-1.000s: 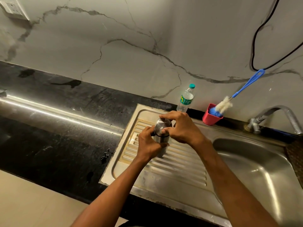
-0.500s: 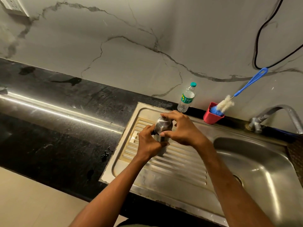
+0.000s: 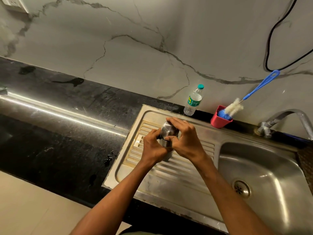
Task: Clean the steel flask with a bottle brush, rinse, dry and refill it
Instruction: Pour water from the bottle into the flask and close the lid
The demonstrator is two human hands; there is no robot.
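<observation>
Steel flask (image 3: 166, 143) stands upright on the ribbed drainboard (image 3: 186, 167) of the steel sink (image 3: 264, 170); left hand (image 3: 153, 147) is curled round its body, right hand (image 3: 184, 139) has fingers and thumb curled round the steel cap (image 3: 169, 131) at its top. Bottle brush (image 3: 235, 108), blue handle leaning on the marble wall, sits head-down in a red cup (image 3: 219, 121) on the black bench (image 3: 59, 133) behind the sink, with a plastic water bottle (image 3: 194, 100) upright to the cup's left. Tap (image 3: 288, 122) is mounted at the right, over the basin
</observation>
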